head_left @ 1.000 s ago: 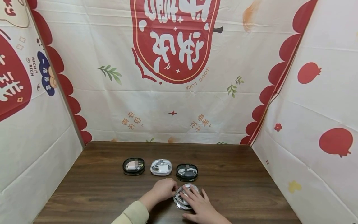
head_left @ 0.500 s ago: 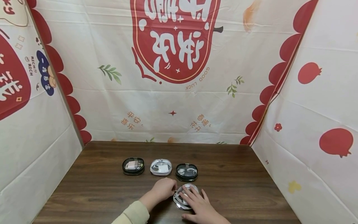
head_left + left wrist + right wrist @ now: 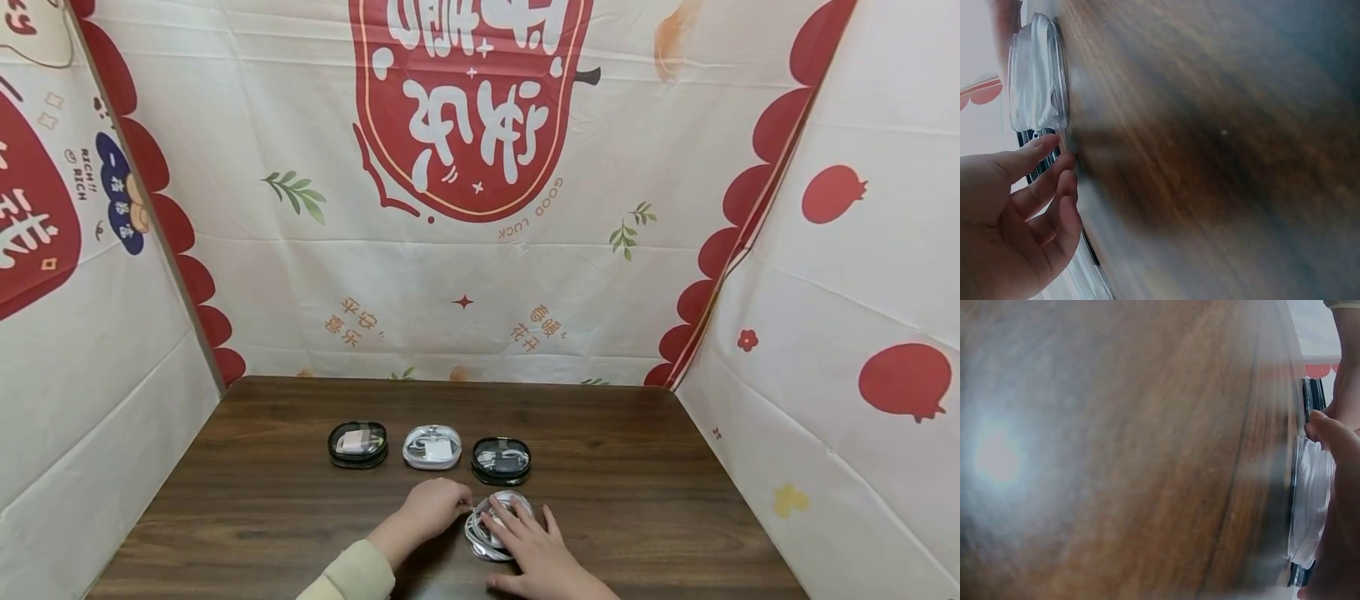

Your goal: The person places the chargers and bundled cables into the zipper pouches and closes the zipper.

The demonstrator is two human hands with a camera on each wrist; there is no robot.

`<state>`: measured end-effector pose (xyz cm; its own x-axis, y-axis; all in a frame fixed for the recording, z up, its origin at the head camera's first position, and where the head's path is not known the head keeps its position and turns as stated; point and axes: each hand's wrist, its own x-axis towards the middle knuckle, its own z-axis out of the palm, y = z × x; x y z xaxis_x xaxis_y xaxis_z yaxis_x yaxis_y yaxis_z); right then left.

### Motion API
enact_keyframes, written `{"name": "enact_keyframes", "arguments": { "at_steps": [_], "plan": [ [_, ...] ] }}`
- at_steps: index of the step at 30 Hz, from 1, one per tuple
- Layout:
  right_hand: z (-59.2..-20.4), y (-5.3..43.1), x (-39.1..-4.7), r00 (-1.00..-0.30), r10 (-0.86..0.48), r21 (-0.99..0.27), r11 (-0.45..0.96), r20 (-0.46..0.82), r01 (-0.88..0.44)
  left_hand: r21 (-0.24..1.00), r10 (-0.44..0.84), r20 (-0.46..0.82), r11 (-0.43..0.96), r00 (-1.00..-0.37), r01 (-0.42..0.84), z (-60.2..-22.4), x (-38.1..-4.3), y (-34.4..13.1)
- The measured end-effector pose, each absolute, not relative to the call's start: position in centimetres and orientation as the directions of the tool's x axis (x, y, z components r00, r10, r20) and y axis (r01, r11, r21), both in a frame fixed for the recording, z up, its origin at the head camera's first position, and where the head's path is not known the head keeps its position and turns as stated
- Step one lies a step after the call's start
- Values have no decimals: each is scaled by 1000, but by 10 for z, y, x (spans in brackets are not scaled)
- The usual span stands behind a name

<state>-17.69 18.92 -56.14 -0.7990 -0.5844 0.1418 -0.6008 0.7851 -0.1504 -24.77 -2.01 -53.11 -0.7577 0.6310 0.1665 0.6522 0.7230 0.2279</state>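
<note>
A clear white-edged zip case (image 3: 483, 545) with a coiled white cable inside lies on the table. My left hand (image 3: 432, 508) is at its left end. Thumb and forefinger pinch the small zipper pull (image 3: 1035, 134), seen in the left wrist view, while the other fingers curl loosely. Spread over the top of the case, my right hand (image 3: 536, 552) rests with its fingers fairly straight and covers part of it. The side of the case (image 3: 1311, 500) shows in the right wrist view, partly behind the right hand.
Behind the hands stand three similar zip cases in a row: a black one (image 3: 358, 457) at left, a white one (image 3: 432, 461) in the middle, another black one (image 3: 501, 476) at right. The brown wooden table (image 3: 615, 467) is enclosed by printed cloth (image 3: 465, 267).
My left hand has shifted slightly left, a little away from the case, still pinching the zipper pull. The right hand and the case stay in place.
</note>
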Motion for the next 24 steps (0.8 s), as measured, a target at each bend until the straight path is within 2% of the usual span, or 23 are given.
{"name": "enact_keyframes", "arguments": {
  "at_steps": [11, 24],
  "plan": [
    [-559, 186, -174, -817, -558, -102, 813, 147, -573, 380, 606, 89, 713, -790, 589, -537, -246, -26],
    [-557, 183, -172, -819, -551, -99, 817, 158, -569, 465, 640, 46, 666, -767, 583, -531, -232, -32]
  ]
}}
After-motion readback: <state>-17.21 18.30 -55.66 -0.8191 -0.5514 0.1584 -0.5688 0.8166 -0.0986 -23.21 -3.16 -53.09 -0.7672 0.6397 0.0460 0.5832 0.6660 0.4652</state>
